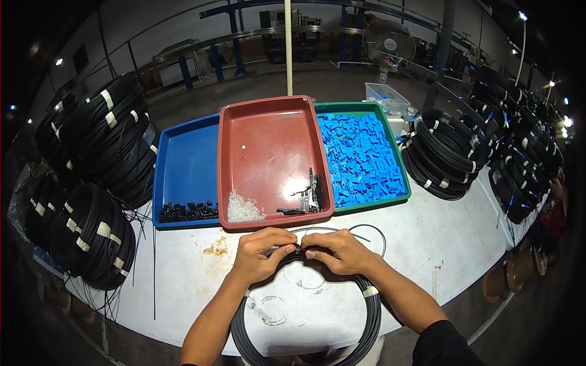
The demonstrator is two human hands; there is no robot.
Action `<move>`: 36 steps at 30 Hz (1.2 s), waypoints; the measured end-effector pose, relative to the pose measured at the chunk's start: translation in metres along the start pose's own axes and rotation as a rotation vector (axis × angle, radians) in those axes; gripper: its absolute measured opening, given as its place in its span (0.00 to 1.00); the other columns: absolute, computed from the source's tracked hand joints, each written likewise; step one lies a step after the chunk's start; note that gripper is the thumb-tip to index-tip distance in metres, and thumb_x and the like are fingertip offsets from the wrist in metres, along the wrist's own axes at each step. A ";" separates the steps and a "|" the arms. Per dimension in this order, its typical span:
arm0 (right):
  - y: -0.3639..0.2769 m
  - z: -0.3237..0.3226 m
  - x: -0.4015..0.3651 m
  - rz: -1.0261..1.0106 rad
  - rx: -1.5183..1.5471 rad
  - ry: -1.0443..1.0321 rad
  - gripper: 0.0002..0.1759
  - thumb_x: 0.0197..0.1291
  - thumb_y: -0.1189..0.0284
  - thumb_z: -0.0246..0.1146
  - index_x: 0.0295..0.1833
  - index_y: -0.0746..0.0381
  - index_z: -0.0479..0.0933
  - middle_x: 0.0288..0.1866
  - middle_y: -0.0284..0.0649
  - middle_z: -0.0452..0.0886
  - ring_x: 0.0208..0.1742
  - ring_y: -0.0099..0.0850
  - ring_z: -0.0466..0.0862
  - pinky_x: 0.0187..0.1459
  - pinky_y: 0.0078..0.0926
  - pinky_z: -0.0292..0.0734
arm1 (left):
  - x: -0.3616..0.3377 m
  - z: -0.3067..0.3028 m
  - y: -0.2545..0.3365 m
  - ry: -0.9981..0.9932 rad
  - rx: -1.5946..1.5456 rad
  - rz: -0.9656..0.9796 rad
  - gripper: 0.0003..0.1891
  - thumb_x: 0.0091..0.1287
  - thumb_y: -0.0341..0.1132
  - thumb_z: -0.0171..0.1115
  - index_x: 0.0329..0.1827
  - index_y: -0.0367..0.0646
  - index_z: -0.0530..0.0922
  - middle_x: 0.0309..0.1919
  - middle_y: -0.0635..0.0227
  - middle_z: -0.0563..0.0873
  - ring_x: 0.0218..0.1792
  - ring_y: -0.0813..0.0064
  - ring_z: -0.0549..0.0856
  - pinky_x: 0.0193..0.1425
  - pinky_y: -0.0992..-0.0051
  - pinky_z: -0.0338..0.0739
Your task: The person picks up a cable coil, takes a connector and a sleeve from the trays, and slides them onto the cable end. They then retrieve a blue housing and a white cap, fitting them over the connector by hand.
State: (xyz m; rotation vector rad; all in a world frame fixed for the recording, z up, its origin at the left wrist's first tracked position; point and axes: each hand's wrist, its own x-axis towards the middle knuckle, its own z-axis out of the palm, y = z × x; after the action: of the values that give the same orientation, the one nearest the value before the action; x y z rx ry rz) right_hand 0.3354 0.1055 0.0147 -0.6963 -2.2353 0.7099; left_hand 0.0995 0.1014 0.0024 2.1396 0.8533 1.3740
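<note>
A coil of black cable (375, 317) lies at the table's front edge, bound with pieces of pale tape. At the top of the coil my left hand (261, 251) is closed, thumb and fingers pinching the black cable. Close beside it my right hand (337, 251) pinches at the same spot, its fingertips nearly meeting the left ones. Something small and dark sits between the fingertips; the fingers hide its shape. A loose cable end (361, 238) curves out behind my right hand.
Beyond my hands stand a blue tray (186, 146) with small black parts, a red tray (268, 140) with clear pieces and black parts, and a green tray (400, 174) full of blue connectors. Stacked cable coils flank the white table (183, 293) on the left (97, 238) and right (442, 158).
</note>
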 end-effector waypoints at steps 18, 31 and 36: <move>0.001 0.005 -0.001 -0.010 -0.034 0.041 0.12 0.66 0.73 0.69 0.53 0.63 0.81 0.38 0.48 0.88 0.37 0.46 0.89 0.41 0.37 0.83 | 0.001 0.000 0.003 0.025 0.025 -0.006 0.07 0.63 0.24 0.74 0.43 0.36 0.90 0.40 0.57 0.93 0.42 0.66 0.92 0.47 0.72 0.86; 0.007 0.008 -0.006 0.085 -0.060 0.374 0.09 0.66 0.74 0.67 0.49 0.66 0.82 0.40 0.47 0.87 0.40 0.43 0.87 0.43 0.36 0.81 | -0.005 0.000 -0.005 0.141 -0.169 -0.184 0.14 0.65 0.22 0.74 0.53 0.33 0.87 0.42 0.57 0.92 0.42 0.72 0.91 0.49 0.76 0.87; 0.007 0.008 -0.004 0.040 -0.034 0.397 0.08 0.64 0.75 0.68 0.46 0.67 0.82 0.39 0.47 0.87 0.38 0.42 0.87 0.42 0.35 0.80 | -0.012 -0.005 -0.013 0.219 -0.280 -0.289 0.29 0.62 0.19 0.75 0.68 0.36 0.79 0.45 0.52 0.93 0.46 0.71 0.92 0.51 0.75 0.88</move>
State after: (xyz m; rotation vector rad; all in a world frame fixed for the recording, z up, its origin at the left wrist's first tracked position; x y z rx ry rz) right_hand 0.3343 0.1056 0.0029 -0.8216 -1.8774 0.5017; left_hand 0.0879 0.1021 -0.0118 1.6088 0.9458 1.4917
